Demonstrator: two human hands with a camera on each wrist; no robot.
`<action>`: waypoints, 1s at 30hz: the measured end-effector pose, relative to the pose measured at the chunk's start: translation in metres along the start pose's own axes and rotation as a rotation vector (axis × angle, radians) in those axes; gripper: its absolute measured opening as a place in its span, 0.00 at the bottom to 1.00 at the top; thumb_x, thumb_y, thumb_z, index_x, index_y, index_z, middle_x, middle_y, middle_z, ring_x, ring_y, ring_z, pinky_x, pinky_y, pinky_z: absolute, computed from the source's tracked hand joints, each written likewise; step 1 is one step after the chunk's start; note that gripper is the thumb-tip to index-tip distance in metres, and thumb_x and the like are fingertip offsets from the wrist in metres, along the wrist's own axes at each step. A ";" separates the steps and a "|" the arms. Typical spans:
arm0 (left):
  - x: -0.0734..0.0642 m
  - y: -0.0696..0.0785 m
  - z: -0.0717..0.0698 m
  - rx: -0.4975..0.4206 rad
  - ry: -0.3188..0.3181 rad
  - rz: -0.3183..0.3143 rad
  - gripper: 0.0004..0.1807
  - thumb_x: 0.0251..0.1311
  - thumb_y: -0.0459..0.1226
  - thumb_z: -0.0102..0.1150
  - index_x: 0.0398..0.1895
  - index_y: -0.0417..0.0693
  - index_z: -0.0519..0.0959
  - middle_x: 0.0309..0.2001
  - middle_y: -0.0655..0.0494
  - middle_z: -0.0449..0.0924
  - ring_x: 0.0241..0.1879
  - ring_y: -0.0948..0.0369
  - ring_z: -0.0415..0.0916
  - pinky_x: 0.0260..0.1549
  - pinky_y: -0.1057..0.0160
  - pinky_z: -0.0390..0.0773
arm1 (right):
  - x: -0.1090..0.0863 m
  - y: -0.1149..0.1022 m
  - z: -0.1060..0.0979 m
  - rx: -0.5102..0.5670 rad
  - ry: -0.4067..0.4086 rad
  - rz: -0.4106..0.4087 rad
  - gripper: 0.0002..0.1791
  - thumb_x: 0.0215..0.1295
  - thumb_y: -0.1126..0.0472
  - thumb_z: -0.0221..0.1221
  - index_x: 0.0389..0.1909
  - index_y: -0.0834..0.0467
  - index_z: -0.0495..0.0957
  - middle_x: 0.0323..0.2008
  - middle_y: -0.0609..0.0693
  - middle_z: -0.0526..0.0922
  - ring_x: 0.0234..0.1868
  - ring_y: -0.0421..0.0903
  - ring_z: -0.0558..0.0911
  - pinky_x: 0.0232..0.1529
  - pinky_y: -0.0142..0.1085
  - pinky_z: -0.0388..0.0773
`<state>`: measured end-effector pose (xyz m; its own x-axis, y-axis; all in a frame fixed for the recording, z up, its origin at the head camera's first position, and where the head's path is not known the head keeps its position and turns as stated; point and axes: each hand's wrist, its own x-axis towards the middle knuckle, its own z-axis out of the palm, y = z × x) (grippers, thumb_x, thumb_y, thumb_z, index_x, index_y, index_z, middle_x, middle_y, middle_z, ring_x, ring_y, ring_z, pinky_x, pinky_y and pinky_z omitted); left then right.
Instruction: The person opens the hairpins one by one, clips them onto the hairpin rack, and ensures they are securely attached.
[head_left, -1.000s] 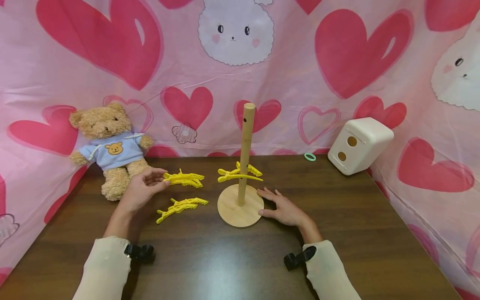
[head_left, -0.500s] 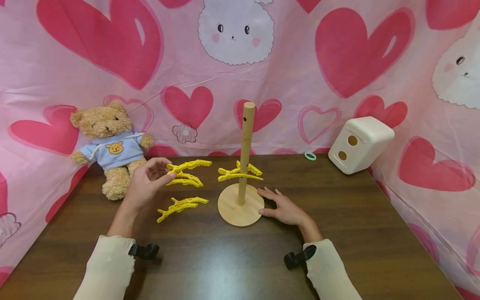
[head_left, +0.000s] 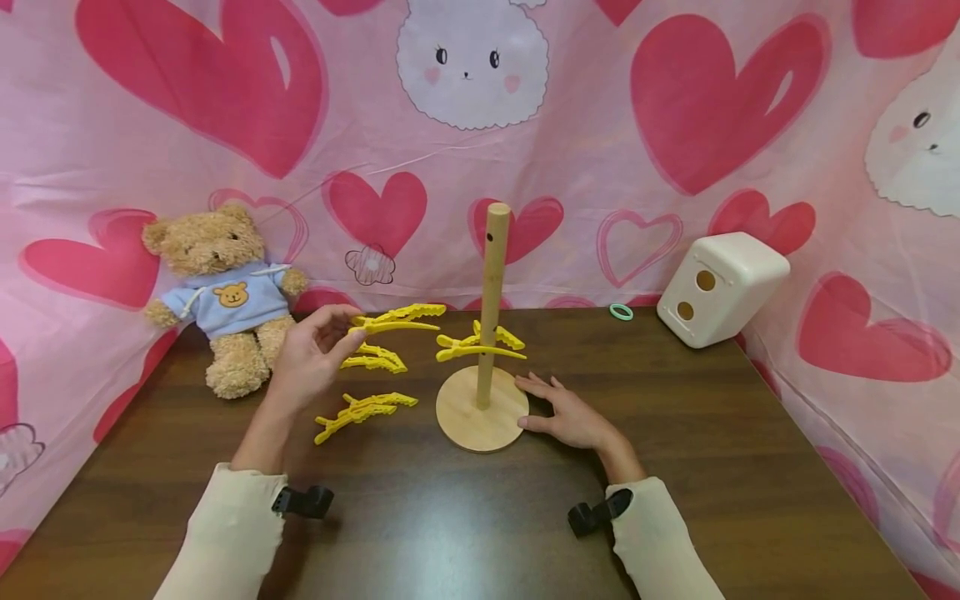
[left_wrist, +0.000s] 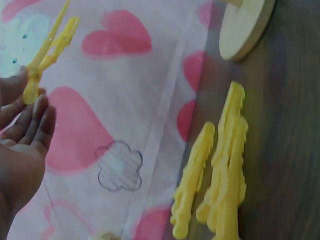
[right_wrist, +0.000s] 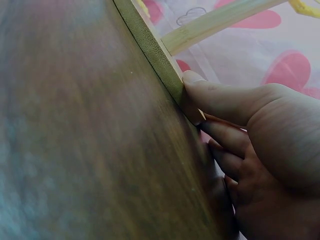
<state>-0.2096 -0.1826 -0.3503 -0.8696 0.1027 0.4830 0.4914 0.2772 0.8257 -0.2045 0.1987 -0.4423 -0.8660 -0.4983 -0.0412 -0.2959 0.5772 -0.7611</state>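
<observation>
My left hand [head_left: 311,350] pinches the handle end of a yellow alligator hair clip [head_left: 401,319], its two arms spread and pointing right, above the table. In the left wrist view the thumb and fingers grip this clip [left_wrist: 50,50] by its end. Below it lie more yellow hair clips [head_left: 366,411] on the table, one of them [head_left: 382,360] partly behind the hand. A wooden stand [head_left: 465,417] with an upright post [head_left: 491,275] carries another yellow clip [head_left: 480,350] across its lower part. My right hand [head_left: 566,417] holds the rim of the round base, thumb on the edge.
A teddy bear [head_left: 225,292] in a blue top sits at the back left of the dark wooden table [head_left: 420,517]. At the back right are a white box [head_left: 723,287] with two holes and a small green ring [head_left: 621,312]. A pink heart-print cloth [head_left: 585,150] hangs behind.
My left hand has lifted one clip off the table and carried it up and right towards the post; its arms now stand spread. The right hand stays at the base.
</observation>
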 end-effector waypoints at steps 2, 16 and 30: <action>0.001 0.005 0.003 -0.026 0.017 0.002 0.12 0.66 0.26 0.62 0.50 0.27 0.77 0.39 0.58 0.79 0.38 0.64 0.75 0.38 0.75 0.78 | 0.000 0.000 0.000 0.000 -0.001 -0.002 0.38 0.68 0.52 0.66 0.75 0.60 0.65 0.74 0.60 0.63 0.79 0.60 0.49 0.74 0.62 0.38; 0.006 0.036 0.035 -0.116 0.036 0.061 0.09 0.62 0.23 0.64 0.45 0.28 0.80 0.33 0.53 0.75 0.34 0.59 0.69 0.31 0.71 0.72 | 0.001 0.002 0.000 -0.003 0.003 -0.017 0.38 0.68 0.52 0.66 0.75 0.60 0.65 0.74 0.60 0.64 0.79 0.58 0.50 0.74 0.60 0.38; 0.001 0.034 0.066 -0.013 0.004 0.125 0.10 0.58 0.25 0.70 0.42 0.36 0.83 0.31 0.49 0.71 0.32 0.57 0.67 0.30 0.66 0.68 | 0.001 0.003 0.000 -0.008 0.000 -0.020 0.38 0.68 0.52 0.66 0.75 0.60 0.65 0.74 0.61 0.63 0.79 0.59 0.49 0.74 0.61 0.38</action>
<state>-0.1966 -0.1095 -0.3410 -0.8013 0.1320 0.5835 0.5965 0.2502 0.7626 -0.2065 0.1999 -0.4446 -0.8599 -0.5097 -0.0265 -0.3162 0.5727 -0.7563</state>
